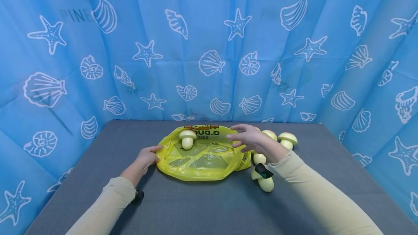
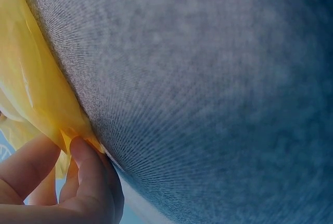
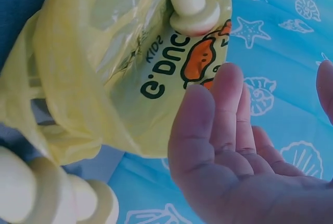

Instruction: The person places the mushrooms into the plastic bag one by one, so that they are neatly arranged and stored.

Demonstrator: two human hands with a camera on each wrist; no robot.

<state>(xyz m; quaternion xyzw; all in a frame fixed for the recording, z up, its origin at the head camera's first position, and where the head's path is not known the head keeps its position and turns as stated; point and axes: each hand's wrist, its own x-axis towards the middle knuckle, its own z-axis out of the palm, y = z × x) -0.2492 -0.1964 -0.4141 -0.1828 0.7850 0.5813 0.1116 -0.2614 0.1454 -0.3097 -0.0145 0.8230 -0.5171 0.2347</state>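
Observation:
A yellow plastic bag [image 1: 196, 173] with printed letters lies spread open on the grey table. My left hand [image 1: 146, 159] pinches its left edge between thumb and fingers, and the left wrist view shows the gathered yellow plastic [image 2: 39, 78] at the fingertips. One pale toy mushroom [image 1: 187, 139] is within the bag's mouth; the right wrist view shows this mushroom [image 3: 192, 8] against the printed inner side. Over the bag's right side is my right hand [image 1: 249, 137], its fingers spread and holding nothing. That hand [image 3: 229, 166] partly hides other mushrooms behind it.
Several more pale toy mushrooms [image 1: 287, 140] lie right of the bag, some under the right forearm, the nearest one [image 1: 266, 184] toward the front. A blue curtain [image 1: 212, 46] with white shells and starfish surrounds the table [image 1: 202, 209] at the back and sides.

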